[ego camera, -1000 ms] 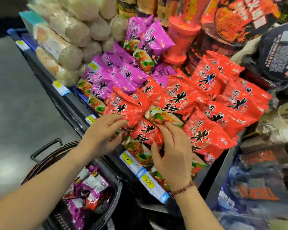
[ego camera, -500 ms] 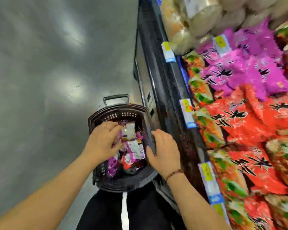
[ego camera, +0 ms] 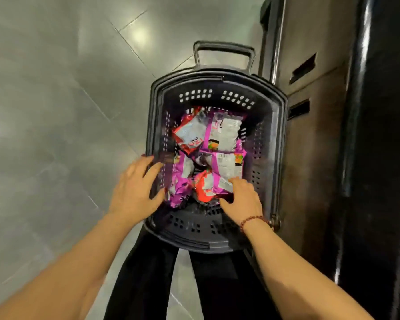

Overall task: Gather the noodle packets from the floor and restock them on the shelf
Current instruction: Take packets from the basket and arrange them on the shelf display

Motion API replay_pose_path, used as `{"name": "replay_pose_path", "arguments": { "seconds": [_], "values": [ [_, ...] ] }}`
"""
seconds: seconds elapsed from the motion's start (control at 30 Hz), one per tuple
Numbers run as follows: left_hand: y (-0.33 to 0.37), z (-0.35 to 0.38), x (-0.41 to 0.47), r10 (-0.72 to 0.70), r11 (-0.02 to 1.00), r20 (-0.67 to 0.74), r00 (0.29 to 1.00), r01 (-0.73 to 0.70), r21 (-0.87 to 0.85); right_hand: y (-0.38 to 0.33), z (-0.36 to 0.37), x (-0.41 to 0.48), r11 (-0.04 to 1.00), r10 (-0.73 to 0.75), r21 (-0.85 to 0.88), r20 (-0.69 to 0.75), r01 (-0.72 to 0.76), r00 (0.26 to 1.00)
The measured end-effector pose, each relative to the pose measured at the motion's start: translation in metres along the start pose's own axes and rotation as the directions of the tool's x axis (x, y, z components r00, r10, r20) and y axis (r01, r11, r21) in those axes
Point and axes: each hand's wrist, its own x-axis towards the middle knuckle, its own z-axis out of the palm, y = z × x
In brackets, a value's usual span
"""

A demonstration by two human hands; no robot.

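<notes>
Here noodle packets (ego camera: 224, 137) lie heaped between the loose-fingered left hand (ego camera: 136, 185) and right hand (ego camera: 241, 200), both holding nothing.

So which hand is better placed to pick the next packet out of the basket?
Right, probably. The right hand is inside the basket with fingertips at a purple packet; the left hand hangs over the left rim.
</notes>
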Motion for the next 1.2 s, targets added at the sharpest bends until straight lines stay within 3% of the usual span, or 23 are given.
{"name": "replay_pose_path", "arguments": {
  "seconds": [0.27,0.37,0.47,0.57,0.7,0.77,0.83,0.93,1.0,1.07,1.13,1.17,1.2],
  "values": [
    [-0.051,0.080,0.009,-0.004,0.993,-0.096,0.995,-0.008,-0.121,0.020,0.119,0.086,0.980,-0.099,-0.163,0.117,0.117,0.988],
    [-0.054,0.093,0.009,-0.008,0.983,-0.147,0.989,-0.019,-0.182,0.026,0.146,0.102,0.945,-0.087,-0.310,0.070,0.105,0.994],
    [-0.054,0.096,0.010,-0.017,0.975,-0.178,0.984,-0.023,-0.223,0.026,0.160,0.100,0.931,-0.120,-0.353,-0.043,0.097,0.992],
    [-0.054,0.097,0.009,-0.012,0.973,-0.173,0.985,-0.028,-0.229,0.028,0.162,0.096,0.964,-0.120,-0.253,-0.120,0.086,0.985],
    [-0.052,0.092,0.007,-0.024,0.977,-0.130,0.991,-0.004,-0.214,0.026,0.137,0.089,0.990,0.017,0.138,-0.171,0.007,0.985],
    [-0.048,0.086,0.008,-0.025,0.984,-0.103,0.994,0.006,-0.177,0.011,0.110,0.080,0.860,0.158,0.507,-0.163,-0.054,0.974],
    [-0.041,0.076,0.007,-0.051,0.985,-0.092,0.995,0.034,-0.171,-0.006,0.078,0.068,0.593,0.275,0.800,-0.096,-0.091,0.957],
    [-0.026,0.054,0.009,-0.101,0.964,-0.104,0.989,0.071,-0.256,-0.020,0.032,0.058,0.239,0.200,0.970,0.003,-0.052,0.980],
    [-0.017,0.041,0.015,-0.121,0.901,-0.070,0.990,0.080,-0.426,-0.029,0.004,0.054,0.105,0.089,0.992,0.062,-0.071,0.994],
    [-0.008,0.025,0.025,-0.179,0.697,0.071,0.981,0.177,-0.695,-0.039,-0.017,0.051,0.030,-0.072,0.991,0.133,-0.131,0.988],
    [-0.004,0.009,0.038,-0.204,0.392,0.270,0.941,0.331,-0.859,-0.051,-0.033,0.052,0.007,-0.187,0.978,0.207,-0.210,0.960],
    [-0.005,0.000,0.045,-0.177,0.288,0.349,0.920,0.387,-0.876,-0.054,-0.038,0.054,0.007,-0.228,0.971,0.234,-0.239,0.945],
    [-0.009,-0.008,0.052,-0.124,0.277,0.406,0.906,0.424,-0.862,-0.056,-0.040,0.059,0.016,-0.261,0.964,0.260,-0.265,0.930]
  ]
}}
